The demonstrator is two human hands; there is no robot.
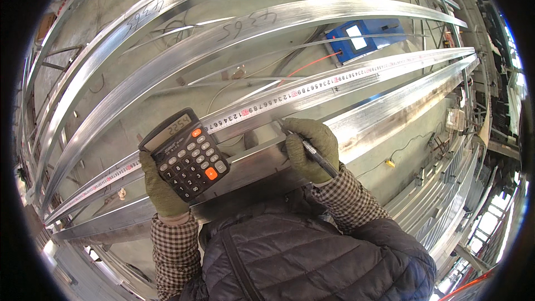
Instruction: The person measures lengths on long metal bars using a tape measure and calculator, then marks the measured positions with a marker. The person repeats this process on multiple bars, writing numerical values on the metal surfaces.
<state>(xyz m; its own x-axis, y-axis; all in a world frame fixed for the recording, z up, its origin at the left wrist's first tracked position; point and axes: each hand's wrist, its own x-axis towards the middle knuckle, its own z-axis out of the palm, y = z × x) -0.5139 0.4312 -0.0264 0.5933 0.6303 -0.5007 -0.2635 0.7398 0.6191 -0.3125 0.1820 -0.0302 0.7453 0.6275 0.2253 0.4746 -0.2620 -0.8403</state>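
The calculator (187,159) juts rightward from the left grip (160,191).

Ahead of me, a blue box (374,29) with white screen (353,30) and orange cord (309,66); rightward, a small yellow object (390,163) on the floor (384,184).

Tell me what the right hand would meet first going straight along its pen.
The right hand, its pen aimed up-left, would likely first meet the metal bar carrying the tape measure; whether the tip touches that bar now is unclear.
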